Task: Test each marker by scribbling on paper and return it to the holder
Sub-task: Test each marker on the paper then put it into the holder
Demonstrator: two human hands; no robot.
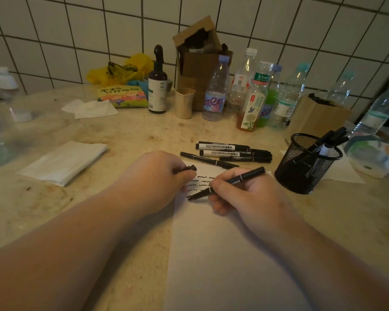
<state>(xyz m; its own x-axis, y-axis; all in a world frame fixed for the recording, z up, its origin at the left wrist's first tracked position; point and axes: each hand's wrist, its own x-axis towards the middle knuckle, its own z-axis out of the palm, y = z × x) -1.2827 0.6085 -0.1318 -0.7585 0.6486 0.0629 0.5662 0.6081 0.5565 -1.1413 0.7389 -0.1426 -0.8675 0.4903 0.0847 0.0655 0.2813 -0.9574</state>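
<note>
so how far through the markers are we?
Done: several markers already stand in the mesh holder, and the paper carries rows of squiggles. In hand: the right hand scribbles with a black marker; the left hand holds its cap. Left: a pile of markers lying beyond the paper.

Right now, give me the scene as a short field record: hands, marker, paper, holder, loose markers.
right hand: grips marker, tip down on the paper
left hand: pinches cap, rests at paper's upper left edge
paper: on the table, several wavy black scribbles near its top
holder: black mesh cup, right of paper, a few markers inside
loose markers: lying in a bunch on the table behind the paper
stage: testing under way; marker in hand not yet returned
</note>
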